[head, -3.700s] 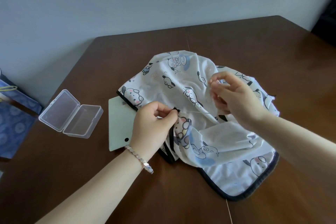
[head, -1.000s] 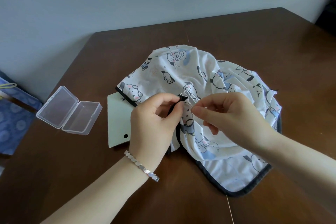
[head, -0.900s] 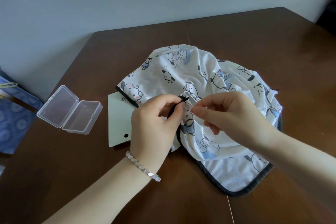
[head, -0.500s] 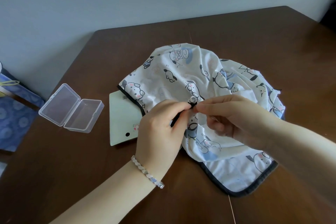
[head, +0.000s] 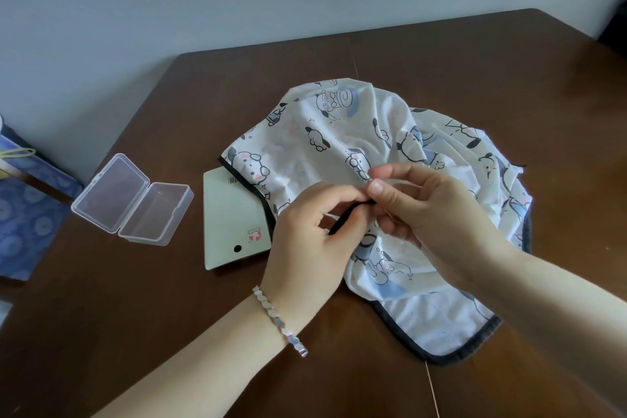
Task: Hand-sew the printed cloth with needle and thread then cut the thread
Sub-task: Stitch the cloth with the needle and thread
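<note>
Printed cloth (head: 339,132) on table (head: 441,61); clear box (head: 132,200) (open) nearby.

A silver metal bracelet of flat, angular links (head: 280,321) circles the left wrist, its facets catching pale light and one end link jutting out from the band. Above the bracelet, the left hand (head: 312,248) is bare; below the bracelet, the forearm is bare too. To the right of the bracelet, the right hand (head: 437,214) and forearm are uncovered, with a short, plain thumbnail (head: 375,186).
</note>
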